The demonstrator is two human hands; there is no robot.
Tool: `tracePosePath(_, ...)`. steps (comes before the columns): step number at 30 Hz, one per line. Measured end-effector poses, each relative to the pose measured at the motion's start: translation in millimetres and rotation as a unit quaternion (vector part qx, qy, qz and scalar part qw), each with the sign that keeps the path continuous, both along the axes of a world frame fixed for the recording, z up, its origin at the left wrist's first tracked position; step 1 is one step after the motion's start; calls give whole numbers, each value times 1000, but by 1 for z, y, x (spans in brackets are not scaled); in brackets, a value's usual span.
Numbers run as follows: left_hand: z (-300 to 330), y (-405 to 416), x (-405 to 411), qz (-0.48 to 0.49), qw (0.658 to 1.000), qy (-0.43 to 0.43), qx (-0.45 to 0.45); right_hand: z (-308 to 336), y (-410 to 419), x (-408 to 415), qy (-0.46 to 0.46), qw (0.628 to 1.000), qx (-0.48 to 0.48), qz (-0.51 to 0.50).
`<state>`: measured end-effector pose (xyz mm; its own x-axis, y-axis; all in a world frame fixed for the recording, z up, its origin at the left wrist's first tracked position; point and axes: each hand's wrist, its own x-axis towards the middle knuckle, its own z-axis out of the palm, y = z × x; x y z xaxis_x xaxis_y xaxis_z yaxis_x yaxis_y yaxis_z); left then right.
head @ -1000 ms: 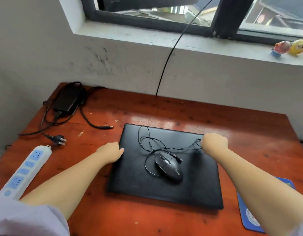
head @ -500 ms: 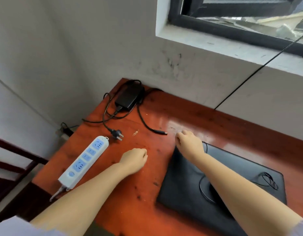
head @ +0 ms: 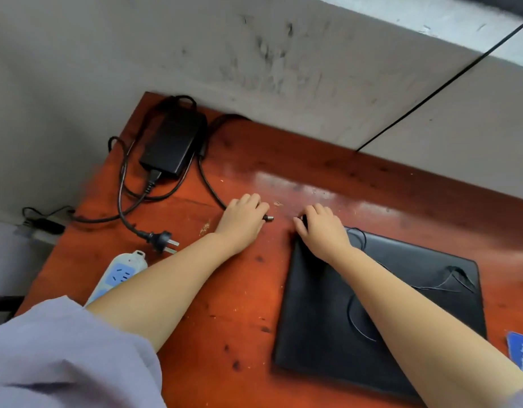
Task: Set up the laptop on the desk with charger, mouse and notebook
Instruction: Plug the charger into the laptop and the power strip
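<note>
At frame centre, left hand (head: 243,219) clenches black charger barrel plug (head: 268,218), tip pointing right toward closed black laptop's (head: 401,290) corner, pinned under right hand (head: 322,234).

Soft even daylight, pale glare streak on the desk (head: 286,184), perhaps motion blur, wide-angle bending at edges.

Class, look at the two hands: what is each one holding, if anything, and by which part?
The left hand grips the charger cable just behind its barrel plug. The right hand rests on the closed laptop's far corner, holding nothing.
</note>
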<state>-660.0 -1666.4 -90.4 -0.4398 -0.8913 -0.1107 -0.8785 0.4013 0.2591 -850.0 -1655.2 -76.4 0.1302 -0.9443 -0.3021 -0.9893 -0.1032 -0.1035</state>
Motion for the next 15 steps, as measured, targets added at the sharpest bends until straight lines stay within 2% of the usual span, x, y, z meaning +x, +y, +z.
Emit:
tracePosePath(4, -3, -2, 2, 21, 997, 64, 29, 12, -31, -5, -16, 986, 163, 6)
tracePosePath(7, 0, 1, -1, 51, 991, 113, 54, 20, -50, -13, -54, 967, 242, 55)
tracePosePath(11, 5, 9, -10, 17, 986, 133, 98, 31, -62, -18, -66, 946, 288, 131)
tracePosePath(15, 9, 14, -16, 5, 984, 139, 110, 31, -65, -23, -73, 943, 302, 117)
